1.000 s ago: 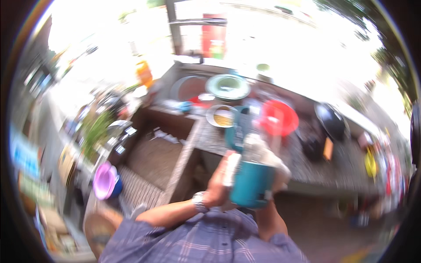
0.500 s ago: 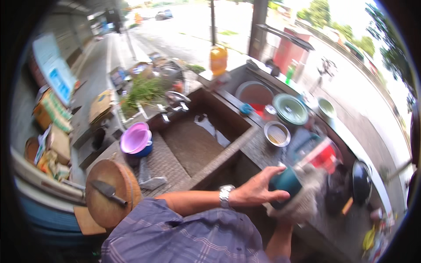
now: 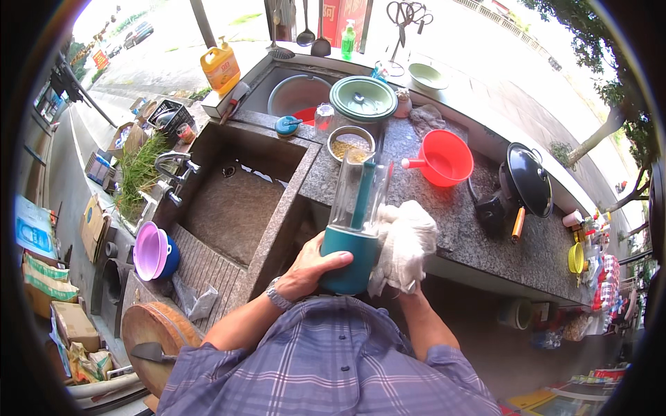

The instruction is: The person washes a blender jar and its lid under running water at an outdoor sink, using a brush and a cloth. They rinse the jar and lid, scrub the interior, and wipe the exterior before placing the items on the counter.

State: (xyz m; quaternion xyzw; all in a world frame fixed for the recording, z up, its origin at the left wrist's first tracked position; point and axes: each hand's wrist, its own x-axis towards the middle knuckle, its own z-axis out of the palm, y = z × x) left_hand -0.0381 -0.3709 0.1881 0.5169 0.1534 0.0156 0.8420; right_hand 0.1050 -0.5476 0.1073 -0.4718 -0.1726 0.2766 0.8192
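My left hand (image 3: 304,272) grips the teal lower part of a tall container (image 3: 348,258) in front of my chest. Its upper part is clear, with a teal strip running up inside. A bunched white cloth (image 3: 408,241) presses against the container's right side. Under that cloth is my right hand (image 3: 409,297), its fingers mostly covered. Just beyond the container's top, a metal bowl (image 3: 351,144) with yellowish bits in it stands on the stone counter.
Left of the counter lies a stone sink (image 3: 215,208) with a tap (image 3: 179,177). A red dipper (image 3: 445,158) and a black pan lid (image 3: 528,179) are to the right. Green bowls (image 3: 363,98) stand behind. A round chopping board (image 3: 156,333) with a knife (image 3: 149,352) is near left.
My view has turned to the right. The container now stands upright before me, its clear part showing, with the cloth at its right side. My left hand still holds it.
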